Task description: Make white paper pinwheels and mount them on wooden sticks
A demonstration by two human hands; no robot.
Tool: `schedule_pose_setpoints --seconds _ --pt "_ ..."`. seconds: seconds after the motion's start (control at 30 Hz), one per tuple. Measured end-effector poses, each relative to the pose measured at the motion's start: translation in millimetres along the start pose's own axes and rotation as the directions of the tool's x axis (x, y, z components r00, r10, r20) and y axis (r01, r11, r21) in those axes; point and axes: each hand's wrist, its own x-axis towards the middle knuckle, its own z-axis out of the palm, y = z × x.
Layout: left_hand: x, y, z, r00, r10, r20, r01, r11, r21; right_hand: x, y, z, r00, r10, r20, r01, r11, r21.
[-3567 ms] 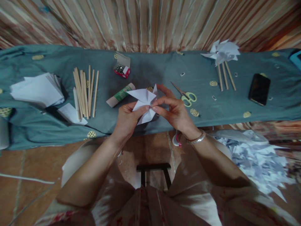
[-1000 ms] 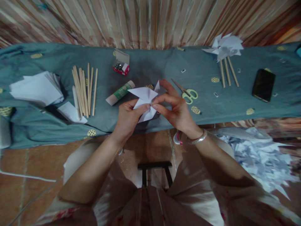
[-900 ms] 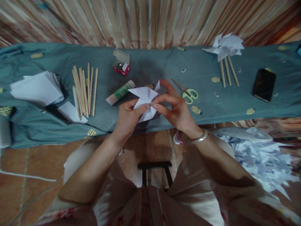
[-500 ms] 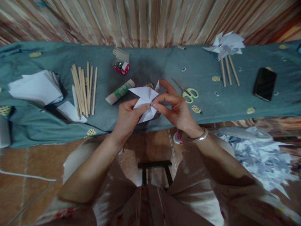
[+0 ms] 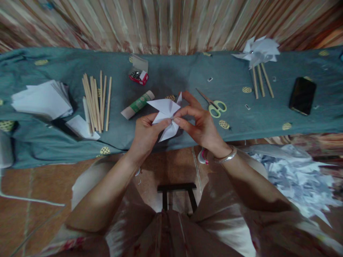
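A white paper pinwheel [image 5: 164, 106] with folded blades is held above the near part of the cloth-covered table. My left hand [image 5: 146, 134] grips it from the left, thumb pressed near its centre. From the right, my right hand [image 5: 199, 123] pinches the same centre between thumb and fingers; whatever small thing may lie under the fingertips is hidden. Just left of the pinwheel lies a green and white glue stick [image 5: 138, 104]. Scissors [image 5: 215, 107] with pale green handles rest to the right of my right hand. Behind stands an opened small red box [image 5: 138, 75] of shiny metal pins or tacks.
Several wooden sticks [image 5: 92, 103] and a stack of white paper [image 5: 40, 100] lie at the left. Finished pinwheels on sticks [image 5: 259, 53] and a black phone [image 5: 302, 95] are at the right. A bag of paper scraps [image 5: 297, 178] sits below the table's right side.
The pinwheel's lower blade has shifted very slightly downward between my hands. Both hands keep their hold at its centre, and the view has moved a little.
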Motion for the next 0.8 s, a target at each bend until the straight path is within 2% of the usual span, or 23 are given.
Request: schedule_pose_setpoints --seconds 0.43,0.67,0.8 --pt "0.7 1.6 1.9 0.997 -0.009 0.072 0.023 0.979 -0.204 1.6 2.6 3.1 1.000 0.015 0.010 -0.015 1.000 -0.018" --pt "1.0 0.1 0.7 0.996 -0.078 0.042 0.083 0.985 -0.154 1.4 2.3 5.2 1.000 -0.009 -0.024 0.009 1.000 0.003" --pt "1.2 -1.0 -0.4 0.997 -0.057 0.043 0.062 0.990 -0.126 1.3 1.5 4.8 1.000 -0.004 -0.006 0.004 1.000 -0.014"
